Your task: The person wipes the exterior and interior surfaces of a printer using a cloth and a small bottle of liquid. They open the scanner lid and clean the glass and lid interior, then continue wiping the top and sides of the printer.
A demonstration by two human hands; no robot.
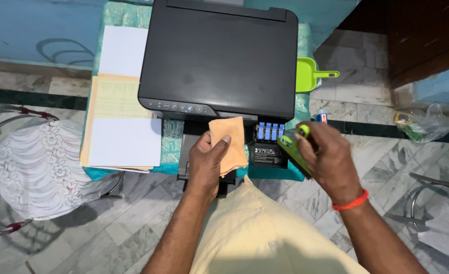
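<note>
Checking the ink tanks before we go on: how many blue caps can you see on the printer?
4. The blue caps stand side by side in one row at the printer front right, beside the right hand; more may be hidden.

Floor point(133, 223): grey-veined marble tiles, dark green band running 9 to 3 o'clock. Wall point(37, 30) at 10 o'clock painted blue. Small table under a teal patterned cloth point(171, 134) at centre. Metal-framed chair point(42, 167) with white lace cover at 8 o'clock. Dark wooden door point(422, 35) at 2 o'clock. Even, soft light.
</note>
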